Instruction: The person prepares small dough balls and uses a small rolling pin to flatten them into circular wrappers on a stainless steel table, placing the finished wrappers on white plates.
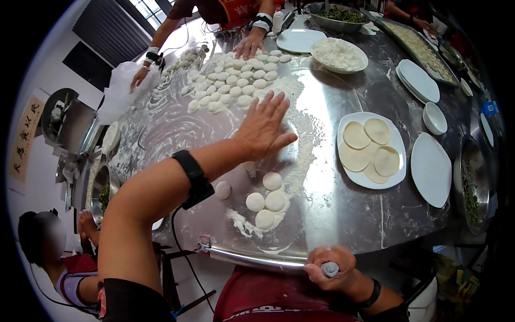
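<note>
Right hand (331,266) sits closest, down at the near rim of the round, flour-dusted stainless steel bench (343,214), grip pressed shut around the handle of a small grey rolling pin (330,269). Just past that rim, on the bench, lies a little cluster of pale flattened dough discs (266,201), sitting in loose flour. Left hand (264,126) is beyond the cluster, toward the bench's middle, palm down with fingers spread flat on the floury metal, holding nothing; a black band wraps that wrist.

Right of the cluster is a white rectangular plate of thin round dumpling wrappers (371,150), and further right of that a bare white plate (431,169). At the far side of the bench there's a big patch of small white dough pieces (236,80), where another person's hand (249,45) rests. Bowl of white flour (339,55) and a metal bowl of chopped greens (336,16) sit back there too. Room has white walls and a dark-framed window behind the bench.
</note>
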Tool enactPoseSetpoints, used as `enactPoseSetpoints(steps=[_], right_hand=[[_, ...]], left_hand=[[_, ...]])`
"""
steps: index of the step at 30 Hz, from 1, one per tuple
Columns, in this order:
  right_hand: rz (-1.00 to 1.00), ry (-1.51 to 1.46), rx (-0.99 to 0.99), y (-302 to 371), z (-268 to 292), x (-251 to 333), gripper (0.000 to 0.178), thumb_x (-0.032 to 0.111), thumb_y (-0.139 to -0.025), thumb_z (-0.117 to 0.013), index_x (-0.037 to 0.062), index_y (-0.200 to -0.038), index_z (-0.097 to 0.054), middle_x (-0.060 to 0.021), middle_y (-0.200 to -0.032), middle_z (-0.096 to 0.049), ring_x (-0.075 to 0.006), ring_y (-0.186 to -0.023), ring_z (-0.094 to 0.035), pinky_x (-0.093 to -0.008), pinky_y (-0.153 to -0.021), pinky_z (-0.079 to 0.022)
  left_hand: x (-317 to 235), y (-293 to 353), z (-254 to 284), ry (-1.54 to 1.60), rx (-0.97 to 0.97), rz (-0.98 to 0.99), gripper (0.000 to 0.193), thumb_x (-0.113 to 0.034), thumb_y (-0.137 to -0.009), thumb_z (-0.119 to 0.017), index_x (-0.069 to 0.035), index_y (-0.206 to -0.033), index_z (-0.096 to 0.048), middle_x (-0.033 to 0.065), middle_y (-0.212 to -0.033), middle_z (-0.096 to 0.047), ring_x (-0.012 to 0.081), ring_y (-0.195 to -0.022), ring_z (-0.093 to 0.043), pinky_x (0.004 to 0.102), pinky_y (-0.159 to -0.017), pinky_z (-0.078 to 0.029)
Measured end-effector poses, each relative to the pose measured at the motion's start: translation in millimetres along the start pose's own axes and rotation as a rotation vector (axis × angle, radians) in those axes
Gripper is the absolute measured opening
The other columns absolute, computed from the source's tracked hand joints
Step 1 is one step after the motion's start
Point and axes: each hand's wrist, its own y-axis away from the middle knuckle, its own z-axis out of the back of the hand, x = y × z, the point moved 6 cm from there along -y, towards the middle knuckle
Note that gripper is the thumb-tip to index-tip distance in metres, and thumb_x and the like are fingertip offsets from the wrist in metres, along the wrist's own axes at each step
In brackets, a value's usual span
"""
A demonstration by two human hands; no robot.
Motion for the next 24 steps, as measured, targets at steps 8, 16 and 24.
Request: enactPoseSetpoints(steps=[8, 16, 24], right_hand=[[-0.033, -0.060, 0.007, -1, 0, -5, 0.017, -0.002, -0.073, -0.070, 0.0032, -0.071, -0.054, -0.0092, -0.057, -0.055, -0.0210, -0.045, -0.054, -0.0302, -0.040, -0.040], [-0.012, -0.074, 0.008, -2, 0, -5, 0.018, -0.002, -0.072, -0.071, 0.0034, -0.072, -0.054, -0.0097, -0.059, -0.056, -0.0211, -0.046, -0.055, -0.0302, -0.041, -0.041], [-0.004, -0.088, 0.044, -10, 2, -7, 0.019, -0.001, -0.072, -0.073, 0.0037, -0.070, -0.054, -0.0091, -0.057, -0.056, -0.0213, -0.045, -0.055, -0.0300, -0.040, -0.040]], left_hand=[[-6, 0, -35, 0.026, 0.161, 0.006, 0.083, -0.059, -0.089, -0.037, 0.002, -0.143, -0.023, 0.0220, -0.150, -0.019, 0.0377, -0.141, -0.011, 0.0510, -0.114, -0.007], [-1, 40, -11, 0.080, 0.072, -0.016, 0.084, -0.059, -0.087, -0.039, 0.003, -0.142, -0.023, 0.0227, -0.150, -0.020, 0.0384, -0.141, -0.013, 0.0510, -0.113, -0.006], [0, 45, -19, 0.076, 0.087, -0.048, 0.088, -0.060, -0.086, -0.042, 0.003, -0.144, -0.021, 0.0241, -0.151, -0.016, 0.0398, -0.141, -0.007, 0.0522, -0.113, -0.004]])
